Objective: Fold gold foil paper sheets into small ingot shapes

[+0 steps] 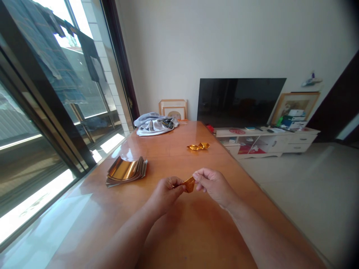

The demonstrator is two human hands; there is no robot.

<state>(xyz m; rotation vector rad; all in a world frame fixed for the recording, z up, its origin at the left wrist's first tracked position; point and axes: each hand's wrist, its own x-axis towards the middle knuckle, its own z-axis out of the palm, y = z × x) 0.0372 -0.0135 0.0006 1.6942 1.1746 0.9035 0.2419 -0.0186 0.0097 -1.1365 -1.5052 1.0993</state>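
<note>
A small piece of folded gold foil paper (189, 185) is held up between my two hands, above the table. My left hand (170, 189) pinches its left side between thumb and fingers. At its upper right edge, the thumb and index finger of my right hand (209, 183) close on the foil. Beyond my hands lie folded gold foil pieces (198, 147), shaped like small ingots. To the left rests a curved stack of gold foil sheets (126, 170), shiny on top.
The glossy brown wooden table (179, 231) runs away from me. A grey cloth bundle (155, 124) sits at its far end, before framed pictures (173, 109). A sliding glass door (56, 93) stands left. Past the right edge are a television (238, 102) and a white cabinet (286, 145).
</note>
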